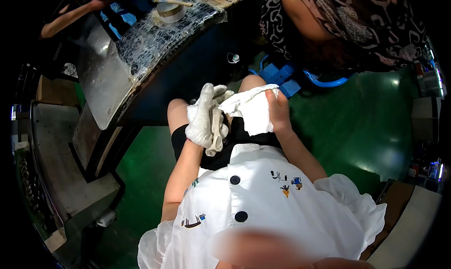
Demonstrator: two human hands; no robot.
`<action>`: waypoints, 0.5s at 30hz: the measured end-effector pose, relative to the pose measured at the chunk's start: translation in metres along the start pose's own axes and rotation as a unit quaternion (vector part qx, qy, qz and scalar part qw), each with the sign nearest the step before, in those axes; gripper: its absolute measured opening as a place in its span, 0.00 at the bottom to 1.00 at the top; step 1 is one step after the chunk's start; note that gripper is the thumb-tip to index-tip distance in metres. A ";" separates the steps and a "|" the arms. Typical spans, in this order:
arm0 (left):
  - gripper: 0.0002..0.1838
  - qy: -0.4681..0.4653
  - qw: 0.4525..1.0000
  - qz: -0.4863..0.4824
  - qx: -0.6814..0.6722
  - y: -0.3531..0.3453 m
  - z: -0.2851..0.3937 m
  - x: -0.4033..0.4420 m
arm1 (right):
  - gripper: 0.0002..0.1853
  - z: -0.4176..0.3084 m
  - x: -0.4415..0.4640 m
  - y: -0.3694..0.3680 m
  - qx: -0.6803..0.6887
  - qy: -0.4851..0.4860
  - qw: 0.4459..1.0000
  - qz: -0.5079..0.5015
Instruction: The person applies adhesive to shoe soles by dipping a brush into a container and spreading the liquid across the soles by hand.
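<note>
My left hand wears a white knit glove and is closed around a beige elongated part. The part's lower end is knobbed and points toward my body; its exact kind is unclear. Bare and closed, my right hand grips a white cloth by its right side. The cloth hangs in folds over my lap, and its left corner reaches close to the gloved fingers. Whether it touches the beige part cannot be made out.
A worn workbench stands ahead on the left, carrying a round tape-like roll with a stick across it. Another person in patterned clothing sits ahead right by a blue stool. At upper left, another person's arm reaches in.
</note>
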State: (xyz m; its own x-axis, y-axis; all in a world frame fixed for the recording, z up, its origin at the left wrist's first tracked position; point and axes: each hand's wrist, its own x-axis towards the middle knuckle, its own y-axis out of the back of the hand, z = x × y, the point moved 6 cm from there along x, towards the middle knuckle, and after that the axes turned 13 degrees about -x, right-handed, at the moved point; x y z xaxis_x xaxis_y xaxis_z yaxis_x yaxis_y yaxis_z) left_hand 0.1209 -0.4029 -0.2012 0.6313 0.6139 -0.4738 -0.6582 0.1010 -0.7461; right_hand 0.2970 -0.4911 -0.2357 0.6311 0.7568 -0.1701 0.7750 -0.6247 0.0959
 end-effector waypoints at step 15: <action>0.12 -0.045 0.996 -0.043 -0.071 0.014 -0.004 0.006 | 0.10 0.007 -0.004 -0.015 0.042 -0.028 0.993 -0.105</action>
State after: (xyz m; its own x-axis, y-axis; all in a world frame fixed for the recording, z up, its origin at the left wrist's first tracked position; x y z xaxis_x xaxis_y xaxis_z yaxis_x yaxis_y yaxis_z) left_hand 0.1168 -0.4011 -0.2167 0.6387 0.6763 -0.3669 -0.5349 0.0475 -0.8436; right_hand 0.2826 -0.4862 -0.2434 0.4509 0.8617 -0.2326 0.8825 -0.4694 -0.0284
